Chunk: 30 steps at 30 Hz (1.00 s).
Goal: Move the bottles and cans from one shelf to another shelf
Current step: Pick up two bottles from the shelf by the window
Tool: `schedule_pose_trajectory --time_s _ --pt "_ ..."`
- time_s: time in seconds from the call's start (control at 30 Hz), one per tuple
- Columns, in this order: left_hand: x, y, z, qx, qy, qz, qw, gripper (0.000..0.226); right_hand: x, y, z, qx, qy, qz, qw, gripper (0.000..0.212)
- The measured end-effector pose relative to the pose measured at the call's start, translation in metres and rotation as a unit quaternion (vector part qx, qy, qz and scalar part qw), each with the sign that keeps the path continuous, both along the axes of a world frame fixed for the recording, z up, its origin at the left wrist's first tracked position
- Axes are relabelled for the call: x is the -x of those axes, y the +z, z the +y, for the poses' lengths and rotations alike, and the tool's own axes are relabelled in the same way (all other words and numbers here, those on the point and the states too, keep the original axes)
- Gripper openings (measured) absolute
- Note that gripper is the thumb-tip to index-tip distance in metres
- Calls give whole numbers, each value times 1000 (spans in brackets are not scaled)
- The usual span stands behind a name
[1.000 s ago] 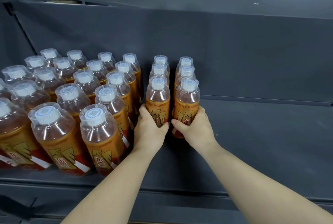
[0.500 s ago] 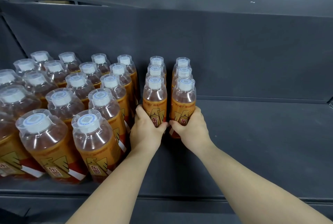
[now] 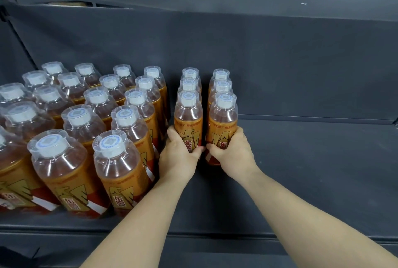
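Two short rows of amber drink bottles with white caps stand side by side on a dark grey shelf (image 3: 312, 160). My left hand (image 3: 179, 155) grips the lower body of the front bottle of the left row (image 3: 188, 114). My right hand (image 3: 233, 152) grips the front bottle of the right row (image 3: 223, 117). Both bottles stand upright on the shelf, with two more bottles lined up behind each. My thumbs nearly meet in the gap between the two rows.
A large block of several identical bottles (image 3: 86, 130) fills the shelf's left half, its nearest column close to my left hand. The shelf's back wall (image 3: 280, 63) rises behind the rows. Bare shelf surface stretches to the right. The shelf's front lip (image 3: 237, 237) runs below my forearms.
Both hands have kept their hold on the two front bottles. The view has shifted slightly right, so the big block of bottles sits further left in the frame.
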<state>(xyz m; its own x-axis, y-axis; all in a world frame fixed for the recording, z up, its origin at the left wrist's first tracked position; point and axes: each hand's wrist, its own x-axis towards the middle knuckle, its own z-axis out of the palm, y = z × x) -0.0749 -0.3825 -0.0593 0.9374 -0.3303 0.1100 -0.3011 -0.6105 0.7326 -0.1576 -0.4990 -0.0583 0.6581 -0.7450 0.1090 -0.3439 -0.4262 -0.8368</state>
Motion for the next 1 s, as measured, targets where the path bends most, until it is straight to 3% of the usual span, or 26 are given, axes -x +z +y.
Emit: schedule_pose_trajectory --time_s 0.77,1.0 --pt "4 -2 2 1 -4 3 1000 89 1 -6 3 -10 1 -2 1000 72" --pt "5 2 3 36 -15 36 999 90 2 1 8 -54 2 -4 999 67"
